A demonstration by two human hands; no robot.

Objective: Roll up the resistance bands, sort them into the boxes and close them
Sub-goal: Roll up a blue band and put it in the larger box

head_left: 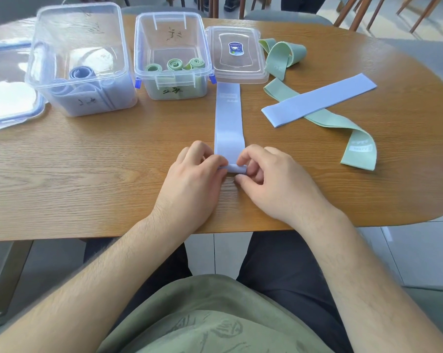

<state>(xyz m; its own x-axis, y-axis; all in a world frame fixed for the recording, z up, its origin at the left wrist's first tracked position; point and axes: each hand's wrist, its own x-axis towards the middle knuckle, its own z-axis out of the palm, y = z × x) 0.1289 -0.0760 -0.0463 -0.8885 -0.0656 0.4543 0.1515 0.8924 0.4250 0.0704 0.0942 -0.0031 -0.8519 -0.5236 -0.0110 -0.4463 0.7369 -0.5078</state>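
Note:
A lilac resistance band (228, 118) lies flat on the wooden table, running from me toward the boxes. Its near end is curled into a small roll (237, 168). My left hand (197, 179) and my right hand (271, 179) both pinch that roll from either side. The large clear box (49, 80) at the back left holds rolled lilac bands. The smaller clear box (202, 72) beside it holds rolled green bands. Both boxes stand without lids on.
A clear lid (237, 54) lies right of the small box, over the band's far end. A blue-rimmed lid (9, 103) lies at the far left. Another lilac band (319, 99) crosses a green band (358, 146) on the right. A loose green band (282, 54) lies behind them.

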